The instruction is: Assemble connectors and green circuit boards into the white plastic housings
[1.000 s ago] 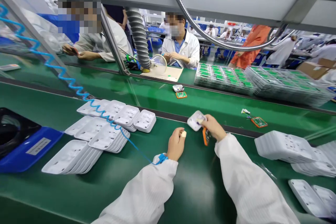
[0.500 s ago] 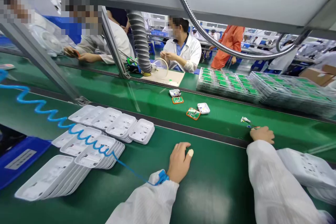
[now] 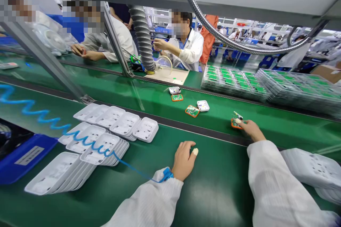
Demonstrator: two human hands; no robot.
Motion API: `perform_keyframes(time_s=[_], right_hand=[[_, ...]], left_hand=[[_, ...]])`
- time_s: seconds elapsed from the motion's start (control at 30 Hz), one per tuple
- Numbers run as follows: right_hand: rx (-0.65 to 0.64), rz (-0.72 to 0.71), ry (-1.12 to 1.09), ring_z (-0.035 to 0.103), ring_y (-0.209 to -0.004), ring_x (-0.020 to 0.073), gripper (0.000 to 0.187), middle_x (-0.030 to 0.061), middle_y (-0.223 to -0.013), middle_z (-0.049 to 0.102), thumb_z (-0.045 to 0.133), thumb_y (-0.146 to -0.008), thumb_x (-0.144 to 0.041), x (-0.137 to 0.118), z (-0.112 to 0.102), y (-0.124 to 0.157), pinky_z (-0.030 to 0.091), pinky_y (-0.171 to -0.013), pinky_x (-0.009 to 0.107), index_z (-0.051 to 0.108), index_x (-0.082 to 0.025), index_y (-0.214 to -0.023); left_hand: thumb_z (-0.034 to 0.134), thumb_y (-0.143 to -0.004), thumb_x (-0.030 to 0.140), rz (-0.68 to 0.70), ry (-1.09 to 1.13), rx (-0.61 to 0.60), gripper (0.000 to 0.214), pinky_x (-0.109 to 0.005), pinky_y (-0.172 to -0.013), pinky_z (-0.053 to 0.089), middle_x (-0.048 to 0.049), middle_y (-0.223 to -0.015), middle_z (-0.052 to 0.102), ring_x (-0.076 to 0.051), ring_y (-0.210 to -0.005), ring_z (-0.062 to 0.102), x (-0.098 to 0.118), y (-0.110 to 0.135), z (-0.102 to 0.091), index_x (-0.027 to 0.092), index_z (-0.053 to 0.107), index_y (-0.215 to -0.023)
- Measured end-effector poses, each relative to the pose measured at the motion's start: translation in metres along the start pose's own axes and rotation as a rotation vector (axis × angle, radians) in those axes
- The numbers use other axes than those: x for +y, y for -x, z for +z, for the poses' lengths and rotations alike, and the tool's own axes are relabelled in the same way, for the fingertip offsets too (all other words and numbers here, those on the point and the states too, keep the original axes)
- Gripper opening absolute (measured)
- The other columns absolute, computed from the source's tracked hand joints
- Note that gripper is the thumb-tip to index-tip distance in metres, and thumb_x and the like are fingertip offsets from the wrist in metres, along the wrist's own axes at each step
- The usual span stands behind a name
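Note:
My right hand reaches over the green conveyor belt and pinches a small orange-edged circuit board at its right side. A small white-and-green part shows just behind that board. My left hand lies on the green worktop with its fingers curved and the thumb apart, holding nothing. It wears a pale finger cot on the thumb, and a blue wrist strap with a coiled cord sits at the wrist. Further left on the belt lie another circuit board and a white square housing.
Stacked white plastic covers stand left of my left hand; more white housings are beside my right sleeve. Clear trays of green boards line the belt's far side. A metal post crosses at left. Co-workers sit opposite.
My right hand has moved left along the belt, and the orange-edged board now shows at its fingertips. The view has shifted slightly; my left hand stays on the worktop.

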State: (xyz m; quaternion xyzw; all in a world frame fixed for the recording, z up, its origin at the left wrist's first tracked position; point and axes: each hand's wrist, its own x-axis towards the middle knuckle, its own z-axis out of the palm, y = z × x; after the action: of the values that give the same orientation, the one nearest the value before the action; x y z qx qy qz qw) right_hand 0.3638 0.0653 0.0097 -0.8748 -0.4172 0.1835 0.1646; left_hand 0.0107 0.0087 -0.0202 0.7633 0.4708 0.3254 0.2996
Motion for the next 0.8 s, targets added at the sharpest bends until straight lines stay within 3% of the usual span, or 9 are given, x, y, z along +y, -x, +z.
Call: perform_keyframes(time_s=[0.1, 0.2, 0.27, 0.33, 0.4, 0.53, 0.67, 0.8], right_hand=[[-0.012, -0.182, -0.125, 0.058, -0.070, 0.0206, 0.057, 0.0117, -0.079, 0.063, 0.046, -0.074, -0.061, -0.017, 0.018, 0.054, 0.041, -0.058, 0.029, 0.057, -0.011, -0.097], [-0.149, -0.396, -0.150, 0.059, -0.075, 0.0182, 0.042, 0.0076, -0.088, 0.064, 0.048, -0.077, -0.053, -0.022, 0.041, 0.128, 0.041, -0.062, 0.027, 0.055, -0.017, -0.096], [-0.211, -0.495, -0.029, 0.057, -0.066, 0.0170, 0.033, 0.0020, -0.075, 0.062, 0.049, -0.079, -0.048, -0.023, 0.054, 0.171, 0.039, -0.059, 0.027, 0.053, -0.020, -0.097], [-0.146, -0.584, 0.087, 0.056, -0.066, 0.0170, 0.021, 0.0008, -0.071, 0.060, 0.045, -0.083, -0.039, -0.026, 0.061, 0.196, 0.038, -0.061, 0.028, 0.053, -0.021, -0.091], [-0.031, -0.679, 0.129, 0.055, -0.074, 0.0173, 0.017, 0.0027, -0.078, 0.059, 0.039, -0.087, -0.030, -0.034, 0.065, 0.202, 0.038, -0.067, 0.029, 0.053, -0.021, -0.089], [0.128, -0.821, 0.165, 0.051, -0.088, 0.0194, 0.018, 0.0074, -0.093, 0.057, 0.040, -0.085, -0.022, -0.058, 0.078, 0.181, 0.038, -0.076, 0.030, 0.054, -0.019, -0.097], [0.166, -0.793, 0.229, 0.050, -0.080, 0.0189, 0.009, 0.0070, -0.083, 0.056, 0.045, -0.080, -0.016, -0.069, 0.090, 0.168, 0.038, -0.073, 0.030, 0.054, -0.018, -0.082], [0.093, -0.772, 0.037, 0.051, -0.069, 0.0147, 0.009, 0.0016, -0.076, 0.056, 0.045, -0.083, -0.024, -0.057, 0.086, 0.175, 0.038, -0.065, 0.026, 0.052, -0.020, -0.083]], left_hand=[[0.040, -0.085, 0.023, 0.019, -0.007, -0.009, 0.018, -0.033, -0.081, 0.040, -0.0038, -0.096, 0.059, -0.018, -0.090, 0.049, 0.000, 0.000, -0.001, 0.020, 0.054, -0.096], [0.040, -0.084, 0.021, 0.053, -0.041, -0.027, 0.016, -0.032, -0.080, 0.040, -0.0026, -0.089, 0.059, -0.018, -0.087, 0.048, 0.000, 0.000, -0.001, 0.019, 0.056, -0.088], [0.040, -0.084, 0.019, 0.074, -0.061, -0.036, 0.016, -0.031, -0.079, 0.039, -0.0023, -0.086, 0.059, -0.018, -0.085, 0.047, -0.001, 0.000, 0.000, 0.019, 0.056, -0.084], [0.039, -0.084, 0.017, 0.087, -0.068, -0.038, 0.017, -0.031, -0.079, 0.039, -0.0022, -0.084, 0.059, -0.017, -0.084, 0.047, -0.002, 0.000, 0.000, 0.019, 0.056, -0.082], [0.038, -0.083, 0.016, 0.086, -0.068, -0.037, 0.018, -0.030, -0.079, 0.038, -0.0022, -0.084, 0.058, -0.017, -0.084, 0.047, -0.003, 0.000, 0.000, 0.019, 0.056, -0.082], [0.038, -0.083, 0.014, 0.074, -0.096, -0.033, 0.017, -0.029, -0.078, 0.038, -0.0023, -0.087, 0.057, -0.016, -0.086, 0.046, -0.001, 0.005, -0.003, 0.019, 0.054, -0.083], [0.044, -0.083, 0.025, 0.045, -0.291, 0.016, 0.011, -0.032, -0.075, 0.035, -0.0033, -0.083, 0.053, -0.019, -0.084, 0.045, 0.010, 0.015, -0.006, 0.019, 0.051, -0.077], [0.052, -0.077, 0.044, 0.078, -0.467, -0.014, 0.026, -0.036, -0.074, 0.033, -0.0056, -0.085, 0.051, -0.023, -0.086, 0.044, 0.024, 0.016, 0.000, 0.019, 0.050, -0.078]])
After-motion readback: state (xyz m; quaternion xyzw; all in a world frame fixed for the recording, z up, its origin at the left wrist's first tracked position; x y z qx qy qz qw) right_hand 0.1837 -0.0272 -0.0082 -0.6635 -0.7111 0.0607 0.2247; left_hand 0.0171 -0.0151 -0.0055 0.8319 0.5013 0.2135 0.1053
